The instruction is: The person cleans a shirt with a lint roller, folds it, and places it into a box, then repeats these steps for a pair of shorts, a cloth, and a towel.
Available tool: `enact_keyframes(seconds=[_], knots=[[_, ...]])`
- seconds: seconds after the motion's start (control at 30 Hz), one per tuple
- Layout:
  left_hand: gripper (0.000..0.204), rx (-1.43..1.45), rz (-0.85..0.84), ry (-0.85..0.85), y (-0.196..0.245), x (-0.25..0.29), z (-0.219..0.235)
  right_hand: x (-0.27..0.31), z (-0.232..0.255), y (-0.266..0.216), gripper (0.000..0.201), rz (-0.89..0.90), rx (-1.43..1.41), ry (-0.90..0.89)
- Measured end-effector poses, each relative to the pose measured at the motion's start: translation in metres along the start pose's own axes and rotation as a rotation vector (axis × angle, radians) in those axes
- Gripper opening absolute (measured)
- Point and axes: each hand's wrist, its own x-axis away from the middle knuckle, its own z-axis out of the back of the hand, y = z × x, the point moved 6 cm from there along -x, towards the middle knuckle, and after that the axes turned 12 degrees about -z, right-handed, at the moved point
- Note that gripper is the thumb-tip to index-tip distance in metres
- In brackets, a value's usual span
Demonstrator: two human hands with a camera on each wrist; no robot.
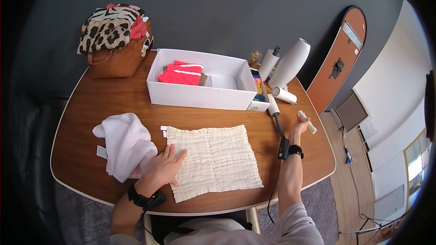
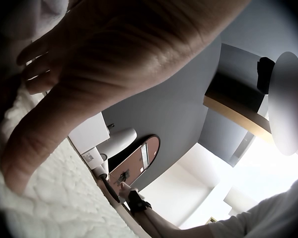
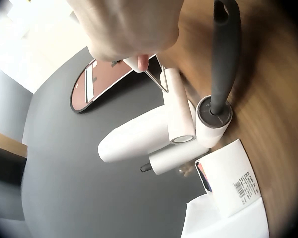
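Observation:
My left hand (image 1: 164, 167) lies with fingers spread on the left edge of a cream crinkled gauze cloth (image 1: 213, 159) laid flat on the table. Its thumb presses into the quilted surface in the left wrist view. At the right side of the table, my right hand (image 1: 299, 127) grips the white handle (image 1: 308, 122) of a lint roller, its white roll (image 3: 178, 106) pointing away toward the back. A thin metal rod joins handle and roll. Close beside it is a second lint roller with a dark grey handle (image 3: 225, 54).
A crumpled white towel (image 1: 127, 145) lies left of the cloth. Behind stands a white box (image 1: 202, 96) holding folded red clothing (image 1: 181, 73), with a smaller box (image 1: 260, 105) beside it. A tall white vase-like object (image 1: 290, 62) and a brown bag (image 1: 120, 61) stand at the back.

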Motion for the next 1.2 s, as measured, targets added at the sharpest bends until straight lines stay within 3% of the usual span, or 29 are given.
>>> enact_keyframes(seconds=[0.33,0.67,0.97,1.07,1.2], knots=[[0.102,-0.019,-0.002,-0.012,-0.001,0.0,-0.003,-0.011,0.017,-0.003,0.037,-0.071,-0.098,-0.176],[0.1,-0.004,0.004,-0.014,-0.002,0.0,-0.005,-0.003,-0.011,-0.026,0.04,-0.027,-0.051,-0.304],[0.097,0.006,0.009,-0.011,-0.001,0.001,-0.001,-0.016,0.023,0.003,0.038,-0.033,0.073,-0.249],[0.098,0.018,0.008,-0.008,-0.002,0.001,-0.003,-0.031,0.041,0.016,0.041,-0.177,-0.023,-0.12],[0.098,0.027,0.038,-0.026,-0.003,-0.001,-0.005,-0.006,0.05,0.016,0.048,-0.321,0.077,-0.042]])
